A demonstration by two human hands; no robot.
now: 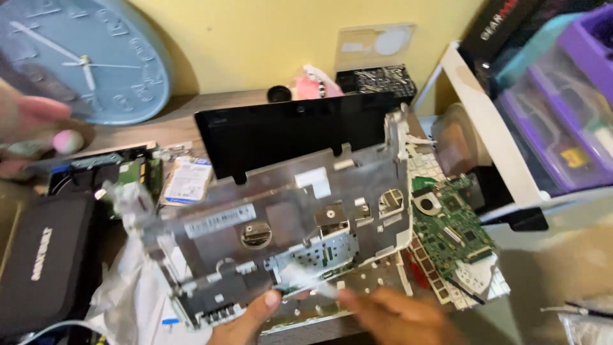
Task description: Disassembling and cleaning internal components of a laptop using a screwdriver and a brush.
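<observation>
Laptop chassis tilted above tabletop, centre. Left hand grips its near edge, thumb on top. Right hand blurred at near-right edge; fingers' grip can't tell. White rect. label on chassis; white-blue packet far left.

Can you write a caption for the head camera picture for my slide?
Two hands, left hand and right hand, hold a silver laptop casing panel above a cluttered desk, beside a green circuit board.
</observation>
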